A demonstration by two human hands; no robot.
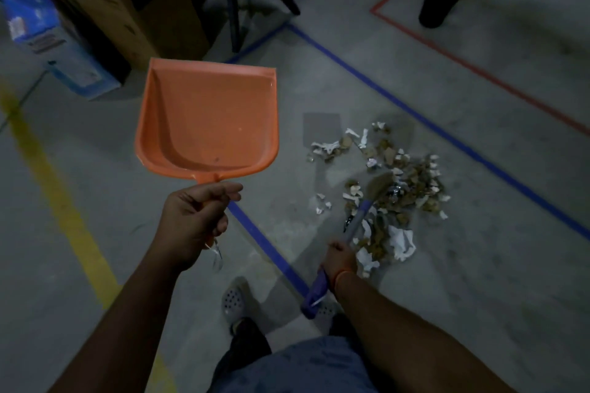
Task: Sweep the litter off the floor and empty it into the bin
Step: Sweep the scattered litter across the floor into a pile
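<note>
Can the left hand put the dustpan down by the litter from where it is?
Probably yes. The left hand holds the orange dustpan up in the air, and only bare floor lies between it and the litter pile.

Dim, grainy view, soft shadows, edges bowed, brush (380, 183) perhaps motion-blurred.

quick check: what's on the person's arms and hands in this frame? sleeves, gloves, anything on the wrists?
Both forearms are bare, with no sleeves in view. No gloves on the left hand or the right hand. The right wrist carries a thin orange band. No watch or ring can be made out in the dim light.
</note>
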